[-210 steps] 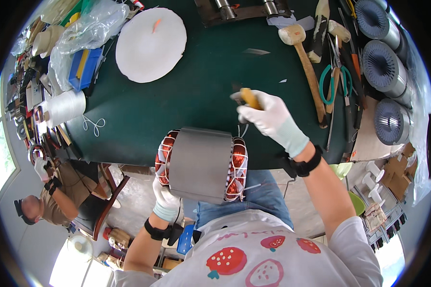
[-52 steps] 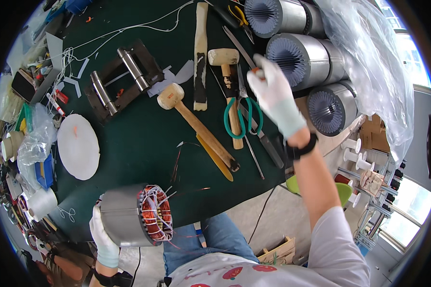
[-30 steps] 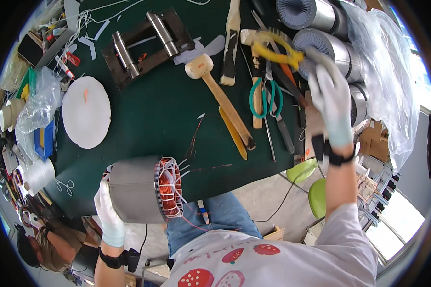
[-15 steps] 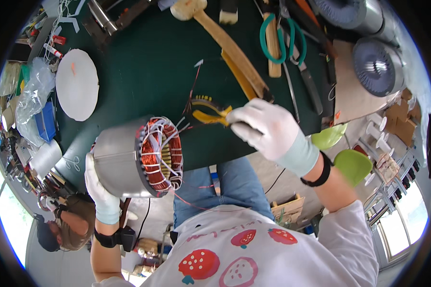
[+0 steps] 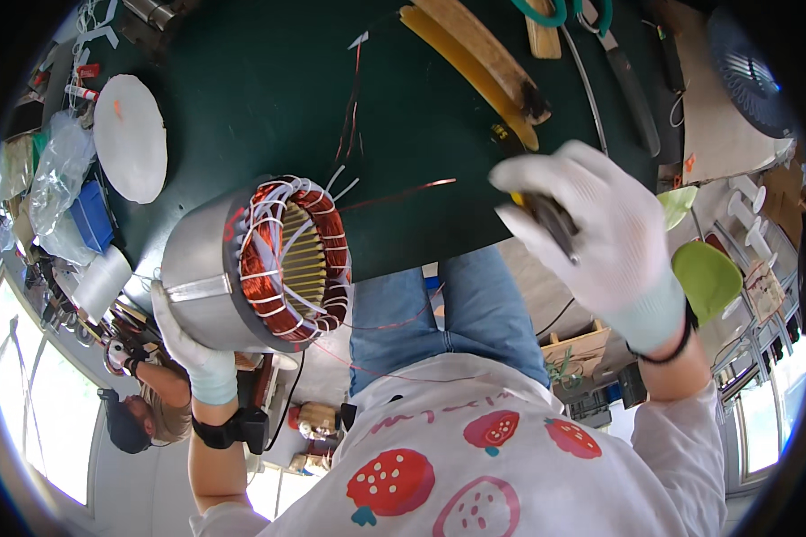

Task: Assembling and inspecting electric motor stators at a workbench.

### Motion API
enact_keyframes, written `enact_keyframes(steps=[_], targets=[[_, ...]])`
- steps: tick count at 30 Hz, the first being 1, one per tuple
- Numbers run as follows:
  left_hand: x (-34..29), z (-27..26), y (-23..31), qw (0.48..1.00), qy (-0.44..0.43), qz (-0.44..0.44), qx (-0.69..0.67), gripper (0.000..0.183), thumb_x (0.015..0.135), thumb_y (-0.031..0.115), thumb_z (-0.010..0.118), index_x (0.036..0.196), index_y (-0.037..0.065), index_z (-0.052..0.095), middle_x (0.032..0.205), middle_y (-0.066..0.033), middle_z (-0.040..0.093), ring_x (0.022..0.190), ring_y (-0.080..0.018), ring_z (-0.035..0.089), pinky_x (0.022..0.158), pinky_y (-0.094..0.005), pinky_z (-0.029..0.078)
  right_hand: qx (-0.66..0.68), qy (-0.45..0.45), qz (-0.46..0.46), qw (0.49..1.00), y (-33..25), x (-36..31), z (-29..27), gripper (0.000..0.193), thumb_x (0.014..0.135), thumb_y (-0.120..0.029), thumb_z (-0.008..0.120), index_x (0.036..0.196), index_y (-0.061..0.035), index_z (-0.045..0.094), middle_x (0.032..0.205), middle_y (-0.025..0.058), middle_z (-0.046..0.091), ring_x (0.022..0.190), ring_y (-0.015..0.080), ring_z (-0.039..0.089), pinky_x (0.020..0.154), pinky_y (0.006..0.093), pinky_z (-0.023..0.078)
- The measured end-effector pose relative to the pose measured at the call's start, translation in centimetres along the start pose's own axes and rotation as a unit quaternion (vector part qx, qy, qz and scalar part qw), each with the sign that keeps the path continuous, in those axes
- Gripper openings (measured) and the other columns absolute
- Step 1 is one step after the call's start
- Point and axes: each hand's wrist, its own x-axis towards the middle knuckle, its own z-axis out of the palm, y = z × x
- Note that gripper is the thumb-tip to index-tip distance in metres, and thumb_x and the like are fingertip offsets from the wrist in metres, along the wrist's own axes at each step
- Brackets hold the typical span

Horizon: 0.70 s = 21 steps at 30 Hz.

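**Stator at the table edge, tool hand up to its right**

The left hand (image 5: 192, 353) cups the underside of the motor stator (image 5: 251, 259), a grey steel cylinder resting at the near edge of the green table (image 5: 269, 98). Its long axis lies roughly level, the open end with copper windings (image 5: 264, 259) turned toward the right hand (image 5: 604, 237). That hand is fisted around a dark-handled hand tool (image 5: 546, 219), right of the stator and well apart from it; the left is the nearer 1. Thin copper leads (image 5: 394, 192) run from the windings toward the right.

Against 0.5 s ago, the right hand has drawn away rightward from the winding end, while the left keeps its hold.
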Motion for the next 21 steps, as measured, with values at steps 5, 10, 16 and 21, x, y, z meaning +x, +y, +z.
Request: enact_keyframes(steps=[5, 10, 16, 21], targets=[[0.9, 0.2, 1.2, 0.999, -0.003, -0.031, -0.007, 0.055, 0.103, 0.011, 0.048, 0.155, 0.003, 0.031, 0.149, -0.0166, 0.044, 0.132, -0.0294, 0.049, 0.11, -0.0435, 0.044, 0.061, 0.061, -0.042, 0.995, 2.5, 1.8, 1.4, 0.022, 0.083, -0.011, 0.076, 0.103, -0.0043, 0.072, 0.101, 0.0081, 0.064, 0.079, 0.0136, 0.062, 0.069, 0.0267, 0.049], [2.3, 0.6, 2.5, 0.999, 0.002, -0.045, 0.016, 0.052, 0.104, 0.011, 0.046, 0.154, 0.003, 0.033, 0.147, -0.0154, 0.045, 0.129, -0.0272, 0.051, 0.107, -0.0397, 0.047, 0.469, 0.105, 0.12, 0.869, 3.8, 0.6, -0.2, 0.037, 0.106, -0.044, 0.046, 0.113, -0.0089, 0.056, 0.11, 0.0108, 0.064, 0.107, 0.0219, 0.062, 0.097, 0.0386, 0.049], [3.4, 0.6, 2.8, 0.997, 0.005, -0.075, -0.026, 0.057, 0.1, 0.006, 0.053, 0.153, 0.002, 0.034, 0.146, -0.0146, 0.045, 0.129, -0.0249, 0.051, 0.108, -0.0376, 0.045, 0.641, 0.009, 0.453, 0.62, 2.2, -4.4, 0.9, 0.053, 0.097, -0.04, 0.058, 0.133, -0.001, 0.052, 0.095, 0.0048, 0.062, 0.078, 0.0159, 0.063, 0.069, 0.0297, 0.052], [1.6, -0.3, 1.5, 0.995, 0.002, 0.023, 0.095, 0.082, 0.084, 0.007, 0.076, 0.152, -0.005, 0.031, 0.148, -0.0196, 0.044, 0.132, -0.0289, 0.049, 0.111, -0.0416, 0.041, 0.511, -0.243, 0.481, 0.67, 0.1, -4.9, 3.3, 0.052, 0.088, -0.005, 0.061, 0.138, -0.0027, 0.049, 0.093, 0.0082, 0.062, 0.076, 0.016, 0.063, 0.071, 0.0295, 0.051]])
